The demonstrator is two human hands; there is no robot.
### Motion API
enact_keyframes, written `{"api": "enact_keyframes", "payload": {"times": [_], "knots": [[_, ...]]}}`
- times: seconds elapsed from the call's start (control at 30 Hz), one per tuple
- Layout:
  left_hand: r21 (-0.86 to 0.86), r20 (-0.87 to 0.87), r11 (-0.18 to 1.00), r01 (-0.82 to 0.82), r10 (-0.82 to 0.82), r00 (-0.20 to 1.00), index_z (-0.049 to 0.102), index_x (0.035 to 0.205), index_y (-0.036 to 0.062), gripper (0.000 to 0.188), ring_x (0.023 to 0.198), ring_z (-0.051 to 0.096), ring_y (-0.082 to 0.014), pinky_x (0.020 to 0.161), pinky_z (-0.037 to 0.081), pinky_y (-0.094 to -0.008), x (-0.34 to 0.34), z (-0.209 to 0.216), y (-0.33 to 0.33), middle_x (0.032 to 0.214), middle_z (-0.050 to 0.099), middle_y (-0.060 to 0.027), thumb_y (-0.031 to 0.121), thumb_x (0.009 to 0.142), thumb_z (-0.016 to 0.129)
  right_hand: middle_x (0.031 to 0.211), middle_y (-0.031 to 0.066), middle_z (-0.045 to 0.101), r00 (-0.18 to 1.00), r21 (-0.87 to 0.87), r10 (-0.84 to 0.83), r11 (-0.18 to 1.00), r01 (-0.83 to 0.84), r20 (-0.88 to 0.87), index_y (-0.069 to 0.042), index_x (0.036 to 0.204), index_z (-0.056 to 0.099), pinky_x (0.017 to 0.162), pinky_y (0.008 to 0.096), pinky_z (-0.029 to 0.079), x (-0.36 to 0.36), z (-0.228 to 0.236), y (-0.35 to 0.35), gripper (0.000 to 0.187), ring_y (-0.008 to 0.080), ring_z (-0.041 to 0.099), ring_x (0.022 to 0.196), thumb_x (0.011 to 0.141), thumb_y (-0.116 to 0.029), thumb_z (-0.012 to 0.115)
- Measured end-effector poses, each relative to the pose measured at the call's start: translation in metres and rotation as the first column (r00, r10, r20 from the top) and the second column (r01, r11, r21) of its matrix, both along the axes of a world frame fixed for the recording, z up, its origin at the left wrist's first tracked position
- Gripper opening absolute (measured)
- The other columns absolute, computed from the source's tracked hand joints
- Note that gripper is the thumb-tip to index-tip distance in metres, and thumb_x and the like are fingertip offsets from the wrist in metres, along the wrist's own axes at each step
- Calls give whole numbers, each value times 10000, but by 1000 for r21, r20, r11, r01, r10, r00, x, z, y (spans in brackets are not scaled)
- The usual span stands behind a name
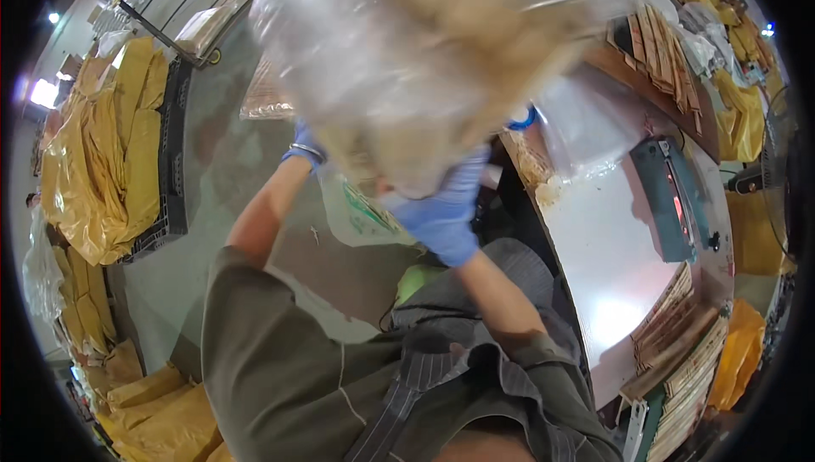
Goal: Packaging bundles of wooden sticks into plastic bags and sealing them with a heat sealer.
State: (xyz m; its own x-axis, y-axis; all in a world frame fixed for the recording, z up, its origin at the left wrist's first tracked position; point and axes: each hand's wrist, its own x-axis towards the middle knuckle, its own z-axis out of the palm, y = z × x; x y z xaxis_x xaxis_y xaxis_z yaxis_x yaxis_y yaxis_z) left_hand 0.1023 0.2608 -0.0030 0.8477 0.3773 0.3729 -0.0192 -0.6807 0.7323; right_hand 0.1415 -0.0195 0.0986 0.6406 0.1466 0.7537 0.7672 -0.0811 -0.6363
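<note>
A large clear plastic bag (356,46) with something brown inside is raised in front of me, smeared by motion. My right hand (446,211), in a blue glove, is closed on its lower end. On the bag's left side is my left hand (307,146), also blue-gloved with a band at the wrist; its fingers are hidden behind the bag. Below and between my hands, a whitish plastic bag (361,211) with green print hangs over the floor near my knees.
To my right stands a white-topped table (594,250) carrying a dark green bag-sealing machine (666,199) and stacked flat cardboard (679,335). Yellow plastic-wrapped bundles (102,148) sit on a black pallet (176,148) at left. A wheeled rack (204,59) stands at the far left.
</note>
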Motion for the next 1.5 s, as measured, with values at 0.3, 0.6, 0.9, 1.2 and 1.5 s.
{"api": "enact_keyframes", "payload": {"times": [0.3, 0.6, 0.9, 1.2, 1.5], "knots": [[-138, -584, 975, 174, -222, 781, 578, 1065, 73, 398, 756, 590, -186, 676, 482, -269, 1, 0, -12, 927, 639, -89, -16, 677, 590, 1053, 189, 486, 825, -386, 241, 793, -471, -512, 24, 1234, 322, 813, 382, 421, -10, -201, -61, 867, 336, 512, 931, 564, -306, 763], [-679, -155, 718, -150, 60, 986, 630, 906, 48, 136, 642, 539, -121, 581, 444, -273, -34, -77, 35, 763, 607, -9, 100, 810, 548, 1073, 114, 486, 841, -209, 435, 834, -511, -322, -22, 1226, 302, 823, 297, 427, -23, -109, -22, 774, 194, 517, 958, 571, -69, 711], [309, -96, 942, -134, 171, 981, 597, 703, 26, 88, 554, 498, -296, 528, 412, -332, -9, 13, -46, 657, 519, -133, 96, 736, 639, 1081, 203, 481, 877, -595, 203, 667, -449, -435, 47, 1236, 326, 868, 372, 412, -2, -188, -51, 832, 318, 524, 938, 579, -279, 718], [139, 30, 966, -218, 216, 976, 577, 681, 6, 134, 502, 448, -221, 507, 391, -295, 19, 7, -80, 597, 481, -108, 97, 738, 657, 1164, 285, 435, 851, -841, -6, 154, -519, -526, 89, 1259, 275, 907, 441, 368, -8, -201, -34, 800, 411, 443, 1075, 693, -339, 644], [95, -42, 936, -339, 344, 938, 486, 597, 5, 271, 529, 304, -123, 497, 325, -267, 17, 4, -24, 550, 368, -23, 118, 760, 671, 722, 155, 610, 811, -863, 301, -102, -496, -502, -47, 798, 622, 864, 388, 377, -19, -114, -103, 227, 275, 608, 734, 691, -242, 577]]}}
